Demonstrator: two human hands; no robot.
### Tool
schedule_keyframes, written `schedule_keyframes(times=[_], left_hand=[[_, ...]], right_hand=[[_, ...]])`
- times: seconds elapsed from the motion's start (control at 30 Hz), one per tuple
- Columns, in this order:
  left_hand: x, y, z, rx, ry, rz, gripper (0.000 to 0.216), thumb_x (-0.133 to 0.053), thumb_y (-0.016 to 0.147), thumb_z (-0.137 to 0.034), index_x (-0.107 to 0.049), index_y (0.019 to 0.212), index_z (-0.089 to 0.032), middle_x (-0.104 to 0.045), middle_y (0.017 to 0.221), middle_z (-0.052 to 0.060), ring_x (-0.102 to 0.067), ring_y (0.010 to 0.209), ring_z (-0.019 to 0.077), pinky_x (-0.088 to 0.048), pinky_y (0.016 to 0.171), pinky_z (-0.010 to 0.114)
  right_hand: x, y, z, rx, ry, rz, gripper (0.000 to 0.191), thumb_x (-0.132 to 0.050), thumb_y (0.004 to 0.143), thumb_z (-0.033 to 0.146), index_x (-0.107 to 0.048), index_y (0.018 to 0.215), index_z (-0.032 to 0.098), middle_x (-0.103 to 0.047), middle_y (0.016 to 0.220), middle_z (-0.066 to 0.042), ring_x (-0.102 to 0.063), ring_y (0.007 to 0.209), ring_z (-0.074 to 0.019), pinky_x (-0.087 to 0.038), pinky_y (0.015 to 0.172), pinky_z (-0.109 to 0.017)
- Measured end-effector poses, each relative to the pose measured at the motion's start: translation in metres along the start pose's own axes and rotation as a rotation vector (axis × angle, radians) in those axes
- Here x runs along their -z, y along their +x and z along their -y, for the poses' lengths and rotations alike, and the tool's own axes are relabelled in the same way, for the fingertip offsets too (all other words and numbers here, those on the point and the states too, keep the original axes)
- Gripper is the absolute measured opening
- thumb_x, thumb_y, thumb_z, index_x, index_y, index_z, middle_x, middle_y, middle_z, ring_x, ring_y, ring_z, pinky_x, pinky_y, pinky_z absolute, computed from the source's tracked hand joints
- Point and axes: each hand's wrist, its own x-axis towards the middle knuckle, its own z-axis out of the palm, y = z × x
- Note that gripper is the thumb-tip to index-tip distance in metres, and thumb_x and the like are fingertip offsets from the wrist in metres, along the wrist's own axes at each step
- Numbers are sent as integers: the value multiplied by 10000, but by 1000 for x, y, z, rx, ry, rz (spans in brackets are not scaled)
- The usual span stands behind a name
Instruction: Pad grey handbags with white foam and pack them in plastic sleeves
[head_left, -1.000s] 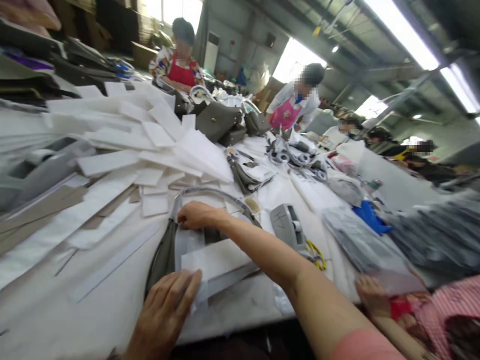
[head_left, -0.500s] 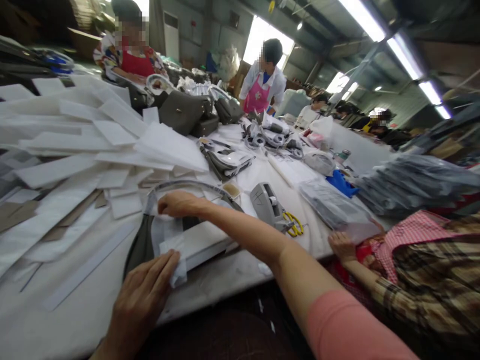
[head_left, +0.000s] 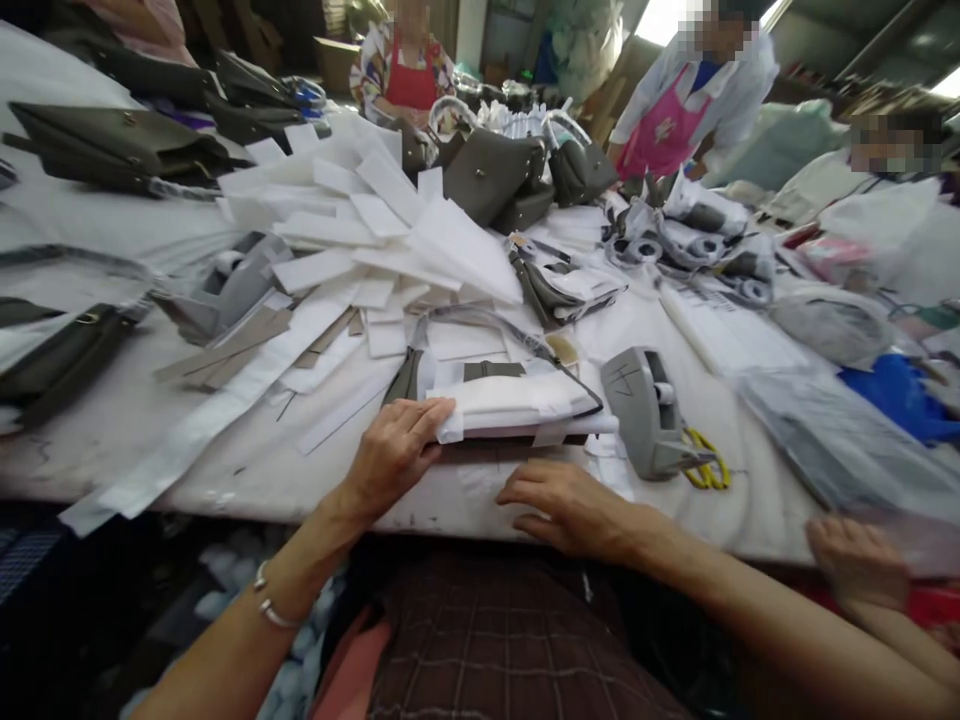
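Observation:
An olive-grey handbag (head_left: 487,372) lies flat near the table's front edge, wrapped in white foam sheet (head_left: 517,405), its strap looping behind it. My left hand (head_left: 394,450) rests on the bag's left end, fingers pressed on the edge of the white wrap. My right hand (head_left: 566,503) lies flat on the table just in front of the bag, fingers stretched out, holding nothing.
A grey tape dispenser (head_left: 645,410) and yellow-handled scissors (head_left: 705,458) sit right of the bag. A heap of white foam strips (head_left: 375,230) lies behind. Finished grey bags (head_left: 491,175) stand farther back. Another person's hand (head_left: 855,560) rests at right. Two aproned people stand across the table.
My right hand has come back from the bag's far edge to the table front. The white wrap now lies folded over the bag. The camera has tilted down.

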Motion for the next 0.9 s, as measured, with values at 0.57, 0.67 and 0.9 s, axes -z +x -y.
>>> schedule_keyframes(times=[0.57, 0.67, 0.9], left_hand=[[-16, -10, -3, -113, 19, -97, 358, -539, 919, -119, -541, 1273, -167, -674, 1190, 112, -601, 1077, 229, -507, 903, 377], [-20, -11, -2, -141, 16, -133, 308, -489, 954, -144, -558, 1254, -163, -681, 1173, 106, -603, 1065, 223, -514, 898, 367], [-39, -18, 10, -156, 75, -256, 335, -397, 984, -149, -612, 1234, -206, -704, 1124, 70, -631, 1038, 178, -526, 908, 293]], right_hand=[[-75, 47, -15, 133, -286, -148, 114, -519, 927, 136, -613, 868, 165, -633, 876, -77, -493, 828, -212, -410, 760, -348], [-93, 66, 0, 112, -157, -246, 70, -567, 888, 191, -624, 916, 162, -657, 943, -95, -528, 919, -241, -440, 838, -391], [-87, 108, -3, 226, 37, -219, 210, -497, 942, 206, -696, 889, 249, -705, 872, -36, -647, 856, -198, -521, 807, -327]])
